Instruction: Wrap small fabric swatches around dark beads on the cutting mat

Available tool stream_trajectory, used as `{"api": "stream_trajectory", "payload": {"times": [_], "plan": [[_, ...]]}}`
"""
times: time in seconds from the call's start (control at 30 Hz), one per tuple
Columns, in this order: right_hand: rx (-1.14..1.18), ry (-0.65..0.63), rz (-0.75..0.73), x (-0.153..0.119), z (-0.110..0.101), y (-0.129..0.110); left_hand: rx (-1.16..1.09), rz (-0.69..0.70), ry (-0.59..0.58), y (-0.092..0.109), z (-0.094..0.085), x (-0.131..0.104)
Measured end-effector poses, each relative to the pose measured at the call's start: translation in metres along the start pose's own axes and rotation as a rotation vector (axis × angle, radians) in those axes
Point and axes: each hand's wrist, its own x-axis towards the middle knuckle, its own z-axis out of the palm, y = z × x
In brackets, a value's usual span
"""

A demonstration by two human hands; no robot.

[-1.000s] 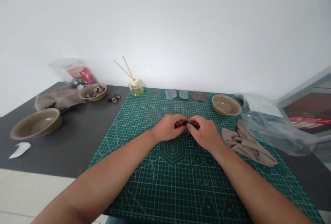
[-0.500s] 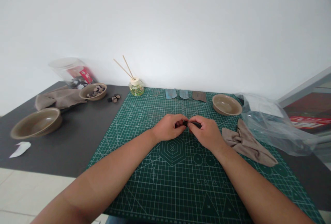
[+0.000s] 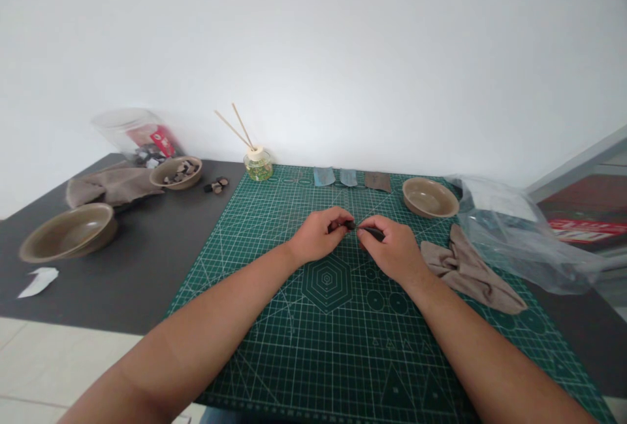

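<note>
Over the middle of the green cutting mat (image 3: 323,358), both hands work close together. My left hand (image 3: 321,234) pinches a small dark piece (image 3: 349,225) between thumb and fingers. My right hand (image 3: 392,247) is closed round a dark, slim object (image 3: 375,234), its front end hidden by the fingertips. A narrow gap shows between the two hands. To the right of my right hand lies a crumpled brown cloth (image 3: 477,274), and beyond it stands a brown bowl (image 3: 431,198).
At the left are another bowl (image 3: 71,233), a small bowl of dark and tan pieces (image 3: 176,173), a brown cloth (image 3: 115,185), a tipped clear jar (image 3: 140,136) and loose pieces (image 3: 216,185). A reed diffuser (image 3: 258,164) stands by the wall; a plastic bag (image 3: 524,234) lies right.
My left hand has moved slightly up and away from my right hand with the small dark piece, opening a gap between them. My right hand has barely moved.
</note>
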Motion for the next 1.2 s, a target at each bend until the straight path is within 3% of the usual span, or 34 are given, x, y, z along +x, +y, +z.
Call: {"api": "stream_trajectory", "payload": {"times": [1.2], "plan": [[-0.042,-0.048,-0.062,-0.0009,0.0017,-0.0009,0.12,-0.007,-0.047,0.0064,-0.0027,0.0008]]}}
